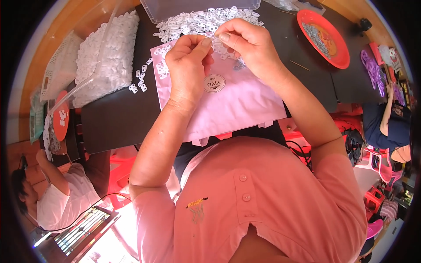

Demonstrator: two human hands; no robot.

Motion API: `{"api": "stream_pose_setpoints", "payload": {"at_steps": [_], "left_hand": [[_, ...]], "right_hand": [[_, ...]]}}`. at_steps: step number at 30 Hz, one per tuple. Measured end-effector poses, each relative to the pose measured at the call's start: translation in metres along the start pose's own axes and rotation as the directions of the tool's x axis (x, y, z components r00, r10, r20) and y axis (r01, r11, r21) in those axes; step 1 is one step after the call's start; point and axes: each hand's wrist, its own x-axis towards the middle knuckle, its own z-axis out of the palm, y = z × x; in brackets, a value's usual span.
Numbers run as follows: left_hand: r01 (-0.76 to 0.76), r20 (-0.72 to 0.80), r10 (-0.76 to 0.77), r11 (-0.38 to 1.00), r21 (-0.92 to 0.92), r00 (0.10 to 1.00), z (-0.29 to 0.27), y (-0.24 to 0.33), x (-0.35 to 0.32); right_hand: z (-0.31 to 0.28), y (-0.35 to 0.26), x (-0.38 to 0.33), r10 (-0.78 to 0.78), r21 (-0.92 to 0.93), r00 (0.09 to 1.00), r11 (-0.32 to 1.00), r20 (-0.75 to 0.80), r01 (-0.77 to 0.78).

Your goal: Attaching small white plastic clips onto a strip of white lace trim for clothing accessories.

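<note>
Over the far part of a pink cloth, my left hand is closed, thumb pressed against the bent fingers. Close to its right, my right hand pinches with thumb and forefinger. Whatever lies between the fingertips is too small to make out. Just beyond the hands spreads a heap of small white pieces with dark spots, and several more lie on the cloth beside my left hand. A few thin, pin-like bits rest on the cloth below my right hand.
A big clear bag of white pieces stands at the left on the dark table. A clear plastic bin is at the back. Far right sits a red dish of metal bits. Other people sit at both sides.
</note>
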Motion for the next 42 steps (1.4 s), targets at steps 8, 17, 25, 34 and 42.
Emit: {"api": "stream_pose_setpoints", "payload": {"at_steps": [8, 17, 25, 34, 42], "left_hand": [[0.006, 0.029, -0.006, 1.0, 0.027, 1.0, -0.001, -0.001, 0.0], [-0.089, 0.058, 0.085, 0.993, 0.071, 0.995, 0.003, -0.012, 0.004], [-0.12, 0.088, 0.106, 0.979, 0.162, 0.99, -0.003, -0.013, 0.003], [-0.593, 0.467, 0.426, 0.746, 0.304, 0.775, 0.006, -0.021, -0.006], [-0.597, 0.547, 0.327, 0.672, 0.438, 0.771, 0.006, -0.024, -0.004]], "right_hand": [[-0.001, -0.001, 0.0, -0.134, -0.113, 0.991, 0.985, -0.01, 0.132], [-0.004, 0.001, -0.003, -0.042, -0.074, 0.997, 0.996, 0.061, 0.046], [-0.01, -0.009, 0.007, 0.142, -0.052, 0.99, 0.988, -0.002, -0.142], [-0.008, -0.009, 0.066, 0.187, -0.271, 0.934, 0.957, 0.304, -0.103], [0.072, -0.016, 0.103, -0.032, -0.366, 0.663, 0.814, 0.748, 0.452]]}}
